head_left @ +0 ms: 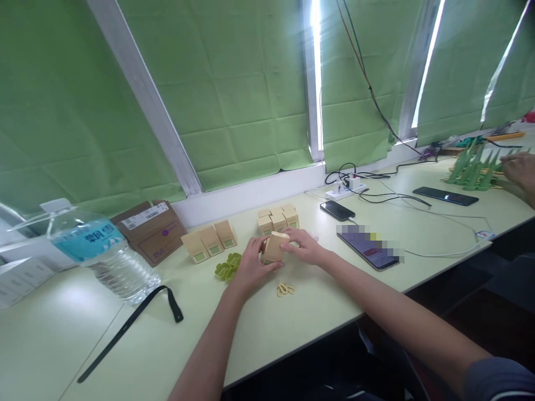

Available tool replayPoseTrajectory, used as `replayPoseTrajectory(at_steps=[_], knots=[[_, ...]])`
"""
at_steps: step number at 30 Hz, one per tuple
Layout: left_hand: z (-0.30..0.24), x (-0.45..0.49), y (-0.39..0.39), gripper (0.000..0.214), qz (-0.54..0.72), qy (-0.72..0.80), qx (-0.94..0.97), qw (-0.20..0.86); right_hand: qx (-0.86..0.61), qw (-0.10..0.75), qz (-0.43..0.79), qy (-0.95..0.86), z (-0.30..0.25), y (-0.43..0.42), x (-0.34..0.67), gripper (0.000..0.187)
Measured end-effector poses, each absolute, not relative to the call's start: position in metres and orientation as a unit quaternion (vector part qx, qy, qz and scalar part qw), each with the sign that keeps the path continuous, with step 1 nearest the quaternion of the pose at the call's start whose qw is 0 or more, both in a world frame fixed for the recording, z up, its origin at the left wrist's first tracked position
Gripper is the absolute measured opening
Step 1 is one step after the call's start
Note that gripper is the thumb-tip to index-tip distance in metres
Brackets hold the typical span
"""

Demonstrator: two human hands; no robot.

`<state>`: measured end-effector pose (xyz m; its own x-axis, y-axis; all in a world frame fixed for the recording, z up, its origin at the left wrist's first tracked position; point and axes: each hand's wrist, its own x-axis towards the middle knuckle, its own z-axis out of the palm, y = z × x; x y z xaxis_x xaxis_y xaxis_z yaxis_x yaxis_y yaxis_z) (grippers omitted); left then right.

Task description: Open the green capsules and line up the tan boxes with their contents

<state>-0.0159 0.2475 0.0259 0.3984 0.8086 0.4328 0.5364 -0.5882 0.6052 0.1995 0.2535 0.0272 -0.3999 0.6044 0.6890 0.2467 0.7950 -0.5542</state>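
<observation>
Between my two hands is a small tan cardboard box (275, 248), held up just over the table. My left hand (252, 262) grips it from the left side, thumb along its lower edge. The fingers of my right hand (304, 246) are closed on its upper right. Green clover-shaped pieces (228, 268) lie close to my left wrist. Several small yellow loops (285, 289) rest on the table in front of the box. Upright tan boxes (210, 241) stand in a row at the left, and more tan boxes (277, 219) are grouped behind my hands.
A large water bottle (106, 250), a brown carton (147, 231) and a black strap (129, 328) are on the left. Phones (368, 246), cables and a power strip (345, 190) lie to the right. Another person's hand (519, 169) is beside green spiky pieces (471, 170) at far right.
</observation>
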Motion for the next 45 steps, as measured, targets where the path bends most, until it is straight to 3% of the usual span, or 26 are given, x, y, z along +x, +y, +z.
replayPoseTrajectory(at_steps=[11, 27, 45], knots=[[0.03, -0.012, 0.245, 0.072, 0.368, 0.424, 0.795, 0.23, -0.222, 0.567, 0.328, -0.722, 0.034, 0.249, 0.203, 0.038], [0.031, -0.011, 0.242, 0.073, 0.355, 0.415, 0.795, 0.264, -0.227, 0.667, 0.278, -0.653, 0.029, 0.26, 0.204, 0.046], [0.032, -0.013, 0.244, 0.065, 0.41, 0.459, 0.757, 0.217, -0.313, 0.683, 0.269, -0.603, 0.027, 0.264, 0.206, 0.047]])
